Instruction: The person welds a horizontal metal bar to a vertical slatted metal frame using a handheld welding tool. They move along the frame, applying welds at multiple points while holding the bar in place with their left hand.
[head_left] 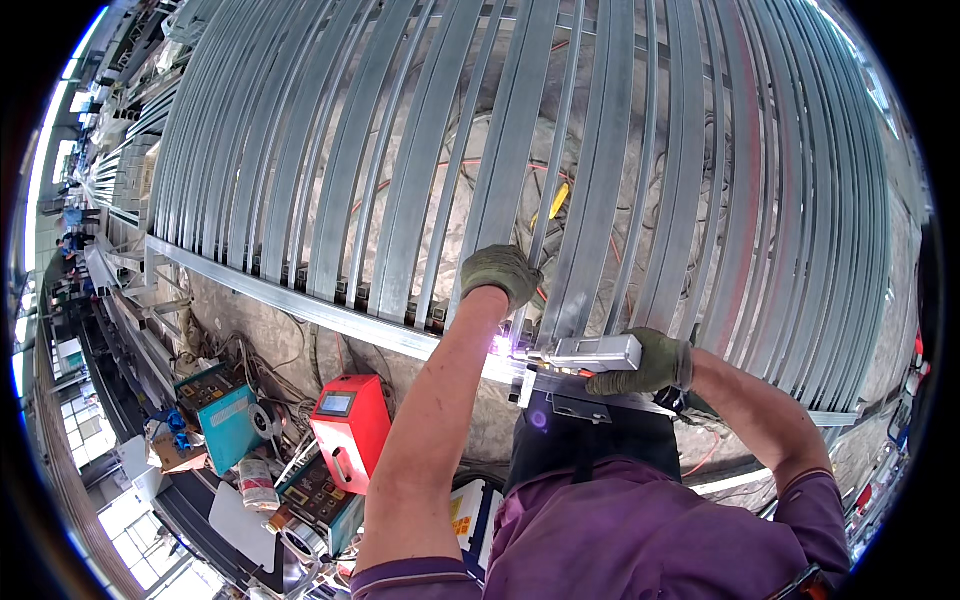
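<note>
My right hand (648,362), in a dark green work glove, is closed around a silver box-shaped welding gun (597,352). The gun's nozzle points left, and a bright white-violet welding arc (502,345) glows at its tip, on the front rail (300,305) of a metal frame. Just beyond the arc, my gloved left hand (502,275) is closed over a narrow grey metal tube (540,225); its fingertips are partly hidden. Many long metal tubes (510,130) run side by side away from the rail. Glare hides the exact joint.
A red machine with a small screen (350,430) stands at left below the rail, near a teal machine (225,415), with tangled cables (270,350) around them. Beneath the tubes lie a yellow object (559,202) and more cables. People (72,240) appear far left.
</note>
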